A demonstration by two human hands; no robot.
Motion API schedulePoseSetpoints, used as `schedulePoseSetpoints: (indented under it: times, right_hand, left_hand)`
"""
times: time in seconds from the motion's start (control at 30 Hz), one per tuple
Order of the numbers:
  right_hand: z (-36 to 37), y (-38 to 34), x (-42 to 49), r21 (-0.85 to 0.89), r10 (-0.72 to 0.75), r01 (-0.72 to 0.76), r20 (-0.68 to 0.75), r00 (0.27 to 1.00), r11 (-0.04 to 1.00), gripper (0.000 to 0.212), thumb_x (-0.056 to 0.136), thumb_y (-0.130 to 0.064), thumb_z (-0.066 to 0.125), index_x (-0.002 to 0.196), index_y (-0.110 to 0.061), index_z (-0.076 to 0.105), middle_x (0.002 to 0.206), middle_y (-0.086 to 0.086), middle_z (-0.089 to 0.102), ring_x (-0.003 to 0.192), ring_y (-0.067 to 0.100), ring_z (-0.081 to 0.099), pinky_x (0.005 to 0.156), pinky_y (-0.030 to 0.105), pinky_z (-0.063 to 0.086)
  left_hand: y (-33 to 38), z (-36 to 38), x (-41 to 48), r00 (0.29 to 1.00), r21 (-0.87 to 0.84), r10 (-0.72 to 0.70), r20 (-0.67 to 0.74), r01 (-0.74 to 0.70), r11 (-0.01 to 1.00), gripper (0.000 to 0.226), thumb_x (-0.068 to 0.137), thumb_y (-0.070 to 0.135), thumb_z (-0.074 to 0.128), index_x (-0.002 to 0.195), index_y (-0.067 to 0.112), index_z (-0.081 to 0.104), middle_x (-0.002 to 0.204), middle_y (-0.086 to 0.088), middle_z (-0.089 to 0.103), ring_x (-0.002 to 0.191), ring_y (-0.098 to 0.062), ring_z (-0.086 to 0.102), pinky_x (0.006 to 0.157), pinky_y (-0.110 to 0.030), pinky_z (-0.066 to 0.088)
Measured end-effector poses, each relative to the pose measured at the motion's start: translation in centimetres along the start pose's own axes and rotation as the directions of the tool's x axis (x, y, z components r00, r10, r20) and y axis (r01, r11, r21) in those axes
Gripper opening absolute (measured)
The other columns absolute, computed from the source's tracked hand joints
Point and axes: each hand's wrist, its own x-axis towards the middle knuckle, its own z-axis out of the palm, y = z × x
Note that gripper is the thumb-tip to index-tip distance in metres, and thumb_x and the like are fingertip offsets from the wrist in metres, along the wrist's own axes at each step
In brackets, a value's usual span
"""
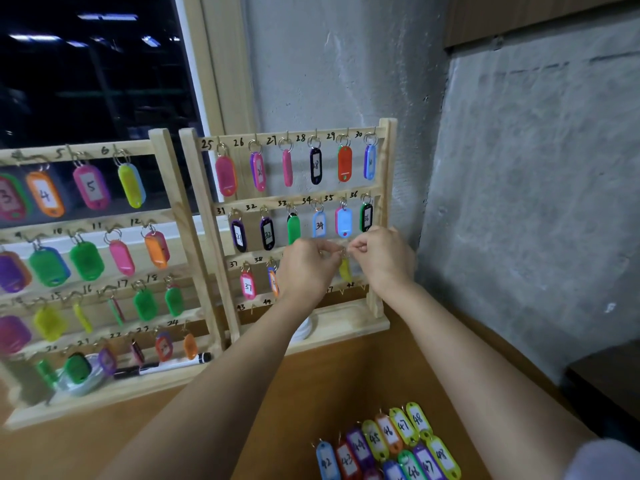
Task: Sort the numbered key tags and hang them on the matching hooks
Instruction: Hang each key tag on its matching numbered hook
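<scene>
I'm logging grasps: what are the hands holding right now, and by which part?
Both the left hand and right hand pinch the yellow tag by its metal ring, the body hanging below.

Grey concrete wall (346, 71), dark window (86, 81), wooden table (346, 375)

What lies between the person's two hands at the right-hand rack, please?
In the head view, a yellow key tag hangs between the left hand and right hand, which both pinch its metal ring.
</scene>
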Motion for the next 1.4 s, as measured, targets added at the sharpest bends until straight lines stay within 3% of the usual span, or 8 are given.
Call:
schedulePoseSetpoints:
  times: [0.07, 0.23, 0.4, 0.53, 0.63, 0.8, 1.1, 1.4]
  right_hand:
    - [-0.4, 0.1, -0.7, 0.023, -0.016, 0.016, 0.005, 1.000, 1.000, 0.015, 0.086, -0.034, 0.068, 0.099, -0.028, 0.074, 0.099, -0.008, 0.066, 0.102, 0.016, 0.051, 0.064, 0.025, 0.037]
    - [-1.6, 0.4, -4.3, 0.081, -0.047, 0.043, 0.039, 0.998, 0.996, 0.013, 0.085, -0.031, 0.070, 0.097, -0.030, 0.074, 0.094, -0.010, 0.065, 0.094, 0.015, 0.049, 0.064, 0.025, 0.033]
    - [-1.3, 0.6, -10.9, 0.141, -0.114, 0.092, 0.163, 0.980, 0.986, 0.011, 0.085, -0.029, 0.070, 0.095, -0.028, 0.074, 0.092, -0.012, 0.066, 0.090, 0.008, 0.048, 0.063, 0.024, 0.031]
    - [-1.3, 0.5, -15.7, 0.183, -0.143, 0.097, 0.263, 0.954, 0.978, 0.010, 0.085, -0.029, 0.070, 0.094, -0.029, 0.073, 0.087, -0.016, 0.060, 0.089, 0.006, 0.048, 0.064, 0.024, 0.035]
    - [-1.1, 0.5, -18.5, 0.176, -0.163, 0.112, 0.310, 0.937, 0.978, 0.011, 0.086, -0.030, 0.069, 0.096, -0.030, 0.073, 0.086, -0.016, 0.058, 0.085, 0.004, 0.044, 0.061, 0.022, 0.035]
    - [-0.7, 0.9, -21.5, 0.197, -0.140, 0.073, 0.352, 0.925, 0.978, 0.009, 0.084, -0.029, 0.071, 0.092, -0.031, 0.074, 0.084, -0.014, 0.062, 0.085, 0.008, 0.049, 0.069, 0.034, 0.047]
    - [-0.5, 1.0, -24.2, 0.263, -0.219, 0.112, 0.423, 0.879, 0.958, 0.018, 0.077, -0.041, 0.075, 0.092, -0.030, 0.075, 0.076, -0.019, 0.053, 0.082, 0.008, 0.046, 0.082, 0.030, 0.042]
    - [-0.8, 0.5, -25.0, 0.176, -0.254, 0.196, 0.423, 0.870, 0.965, 0.014, 0.080, -0.036, 0.073, 0.090, -0.027, 0.075, 0.083, -0.011, 0.066, 0.089, 0.011, 0.049, 0.070, 0.026, 0.034]
  left_hand:
    - [-0.3, -0.4, -0.8, 1.000, 0.001, 0.004, 0.007, -0.004, 1.000, 0.011, 0.084, 0.031, 0.068, 0.091, 0.028, 0.075, 0.051, 0.007, 0.048, 0.054, -0.018, 0.049, 0.049, -0.026, 0.031]
    - [-2.1, -1.5, -3.9, 0.996, -0.004, -0.007, 0.087, 0.008, 1.000, 0.014, 0.080, 0.037, 0.072, 0.089, 0.026, 0.075, 0.060, 0.011, 0.057, 0.069, -0.018, 0.061, 0.060, -0.028, 0.045]
    - [-5.0, -2.4, -9.1, 0.975, 0.015, 0.010, 0.221, -0.014, 1.000, 0.011, 0.083, 0.036, 0.072, 0.089, 0.026, 0.074, 0.066, 0.016, 0.058, 0.061, 0.001, 0.053, 0.054, -0.019, 0.036]
    - [-8.1, -2.7, -13.3, 0.906, 0.029, -0.004, 0.424, -0.009, 1.000, 0.013, 0.082, 0.032, 0.073, 0.093, 0.024, 0.076, 0.083, 0.009, 0.071, 0.073, -0.002, 0.059, 0.073, -0.027, 0.051]
    - [-9.5, -3.0, -16.0, 0.861, 0.083, 0.012, 0.509, -0.063, 0.995, 0.020, 0.083, 0.026, 0.073, 0.102, 0.020, 0.074, 0.102, 0.005, 0.072, 0.085, -0.003, 0.062, 0.081, -0.019, 0.048]
    - [-10.7, -3.2, -18.0, 0.832, 0.089, 0.043, 0.553, -0.111, 0.990, 0.028, 0.083, 0.018, 0.073, 0.111, 0.019, 0.070, 0.110, 0.003, 0.068, 0.099, -0.009, 0.061, 0.090, -0.024, 0.048]
    - [-11.3, -2.5, -18.1, 0.840, 0.094, 0.102, 0.533, -0.179, 0.979, 0.026, 0.083, 0.014, 0.072, 0.109, 0.018, 0.070, 0.105, -0.001, 0.064, 0.091, -0.014, 0.059, 0.083, -0.027, 0.049]
    - [-11.4, -2.5, -18.1, 0.846, 0.109, 0.138, 0.515, -0.224, 0.968, 0.015, 0.087, 0.017, 0.067, 0.102, 0.021, 0.071, 0.104, 0.002, 0.062, 0.091, -0.011, 0.056, 0.083, -0.028, 0.049]
